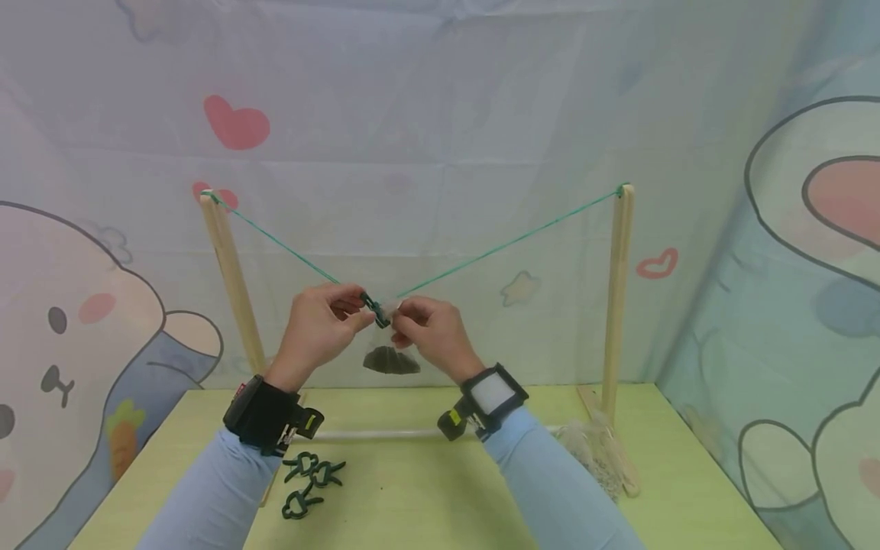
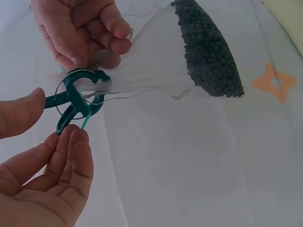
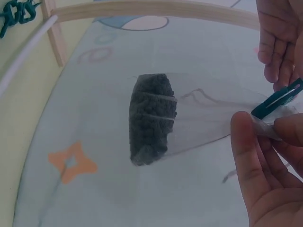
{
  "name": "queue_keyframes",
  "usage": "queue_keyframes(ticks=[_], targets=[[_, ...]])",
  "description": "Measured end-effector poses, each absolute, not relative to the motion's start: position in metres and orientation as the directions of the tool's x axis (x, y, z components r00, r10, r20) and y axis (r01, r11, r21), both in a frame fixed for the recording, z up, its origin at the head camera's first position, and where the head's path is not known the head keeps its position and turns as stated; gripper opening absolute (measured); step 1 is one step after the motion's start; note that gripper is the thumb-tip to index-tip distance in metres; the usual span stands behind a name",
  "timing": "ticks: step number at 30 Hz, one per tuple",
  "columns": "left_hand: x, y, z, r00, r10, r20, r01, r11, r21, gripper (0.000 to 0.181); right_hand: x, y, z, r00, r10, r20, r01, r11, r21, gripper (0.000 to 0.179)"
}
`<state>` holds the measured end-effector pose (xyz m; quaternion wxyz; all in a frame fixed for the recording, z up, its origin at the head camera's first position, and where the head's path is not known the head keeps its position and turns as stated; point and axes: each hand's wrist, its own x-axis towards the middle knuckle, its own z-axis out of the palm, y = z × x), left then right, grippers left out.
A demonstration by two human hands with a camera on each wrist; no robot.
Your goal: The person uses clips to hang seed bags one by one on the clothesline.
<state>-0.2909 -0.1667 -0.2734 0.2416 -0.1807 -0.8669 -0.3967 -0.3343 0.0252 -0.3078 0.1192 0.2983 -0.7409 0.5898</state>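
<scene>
A green cord (image 1: 481, 258) ran between the tops of two wooden posts, the left post (image 1: 232, 279) and the right post (image 1: 616, 298), and sagged to a low point near the middle. Everything else is placed from that low point.

Right at it, both hands met. The left hand (image 1: 318, 325) pinched the handles of a green clip (image 2: 75, 98) between thumb and fingertips, its fingers curled round the clip. The clip's round jaws sat over the gathered neck of a sheer mesh bag (image 2: 156, 71) and over the cord (in the left wrist view a green strand showed just under the clip). The right hand (image 1: 433, 330), just to the right of the low point, pinched the bunched top of the bag between thumb and curled fingers, touching the clip's end.

The bag hung straight below the low point, and its bottom was filled with dark beads (image 3: 152, 117), clear of the table.

Well below and to the left of the low point, three spare green clips (image 1: 311, 483) lay in a loose cluster on the yellow-green table (image 1: 426, 504), near the left sleeve. A white rod (image 1: 374, 434) lay on the table between the posts' feet. At the foot of the right post lay a heap of pale mesh (image 1: 598, 454).
</scene>
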Motion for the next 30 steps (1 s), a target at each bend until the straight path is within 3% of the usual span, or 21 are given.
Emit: queue_keyframes(ticks=[5,13,19,27,30], targets=[[-0.289,-0.169,-0.278,-0.808,0.178,0.562,0.527,0.647,0.552,0.041,-0.334,0.031,-0.308,-0.783,-0.371,0.499,-0.596,0.218,-0.773,0.012],[-0.28,-0.175,-0.29,-0.73,0.259,0.632,0.587,0.711,0.387,0.052,-0.331,0.051,-0.306,-0.759,-0.485,0.434,-0.63,0.382,-0.676,0.022],[-0.267,-0.182,-0.303,-0.618,0.235,0.75,0.616,0.738,0.276,0.048,-0.32,0.075,-0.306,-0.706,-0.454,0.543,-0.707,0.475,-0.524,0.026],[-0.252,-0.187,-0.328,-0.472,0.253,0.845,0.589,0.803,0.089,0.049,-0.303,0.105,-0.329,-0.561,-0.411,0.719,-0.78,0.552,-0.294,0.03],[-0.246,-0.188,-0.336,-0.442,0.276,0.853,0.565,0.825,0.026,0.05,-0.298,0.114,-0.341,-0.519,-0.395,0.758,-0.782,0.577,-0.235,0.031]])
